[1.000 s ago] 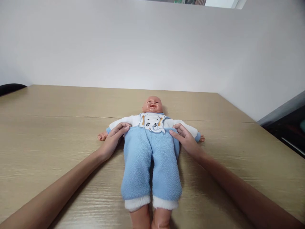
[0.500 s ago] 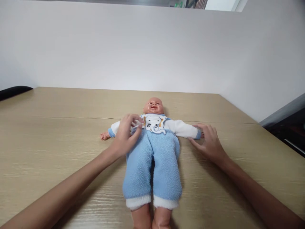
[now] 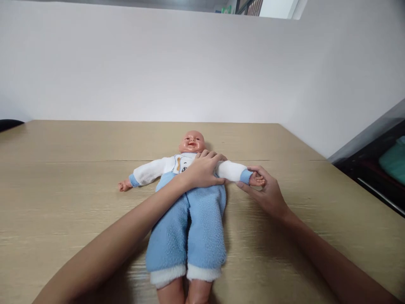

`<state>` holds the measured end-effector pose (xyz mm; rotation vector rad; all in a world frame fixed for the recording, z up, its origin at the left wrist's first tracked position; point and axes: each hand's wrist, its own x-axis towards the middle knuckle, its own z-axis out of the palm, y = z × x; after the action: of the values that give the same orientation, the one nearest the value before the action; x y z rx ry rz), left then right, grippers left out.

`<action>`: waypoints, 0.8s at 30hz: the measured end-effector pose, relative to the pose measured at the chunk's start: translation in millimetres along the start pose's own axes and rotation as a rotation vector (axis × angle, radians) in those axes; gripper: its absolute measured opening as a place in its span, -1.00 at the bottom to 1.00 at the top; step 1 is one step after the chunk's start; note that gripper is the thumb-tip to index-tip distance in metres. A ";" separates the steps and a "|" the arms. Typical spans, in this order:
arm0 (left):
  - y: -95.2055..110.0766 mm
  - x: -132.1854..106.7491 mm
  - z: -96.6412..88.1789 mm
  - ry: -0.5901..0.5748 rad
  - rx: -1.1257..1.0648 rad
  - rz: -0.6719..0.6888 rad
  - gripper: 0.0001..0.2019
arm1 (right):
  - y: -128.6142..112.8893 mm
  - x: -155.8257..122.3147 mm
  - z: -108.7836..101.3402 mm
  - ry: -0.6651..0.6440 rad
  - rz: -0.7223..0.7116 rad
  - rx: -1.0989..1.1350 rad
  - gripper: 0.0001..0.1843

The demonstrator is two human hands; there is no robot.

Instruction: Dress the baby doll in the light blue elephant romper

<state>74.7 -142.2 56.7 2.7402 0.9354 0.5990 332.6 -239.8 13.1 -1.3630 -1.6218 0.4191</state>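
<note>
A baby doll (image 3: 190, 141) lies on its back, its head toward the far side and its arms spread. It wears a white top with an animal face and fluffy blue trousers (image 3: 205, 228) with white hems. My left hand (image 3: 205, 169) reaches across the chest, fingers and thumb around the top of the white sleeve (image 3: 232, 170) on the right, covering much of the animal face. At that sleeve's blue cuff (image 3: 246, 175), my right hand (image 3: 267, 190) holds the doll's wrist between thumb and fingers. The doll's small hand shows beside my palm.
The doll rests on a wooden table (image 3: 79, 202) with a seam running across it. A pale wall (image 3: 158, 67) rises behind. Dark furniture (image 3: 363, 169) with a teal cloth (image 3: 394, 158) stands at the right, and a black rounded edge (image 3: 11, 124) shows at far left.
My left hand has moved right, from the doll's left-side sleeve across the chest to the other sleeve. My right hand has closed in around the cuff. The whole view has shifted slightly.
</note>
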 end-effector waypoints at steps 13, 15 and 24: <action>-4.5 -23.8 -3.1 0.392 -0.345 -0.020 -0.70 | -5.8 -18.9 31.0 -0.389 -0.058 0.039 -0.41; -7.2 -27.5 -4.6 0.448 -0.469 -0.043 -0.67 | -16.0 -16.7 37.3 -0.459 -0.118 0.070 -0.52; -38.0 -48.5 -17.7 0.775 -1.124 -0.240 -0.59 | -69.0 13.7 116.3 -0.390 0.317 0.703 -0.58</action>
<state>11.5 -141.6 46.2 1.3671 0.6720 1.5711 199.0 -214.9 13.1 -1.0166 -1.3417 1.3718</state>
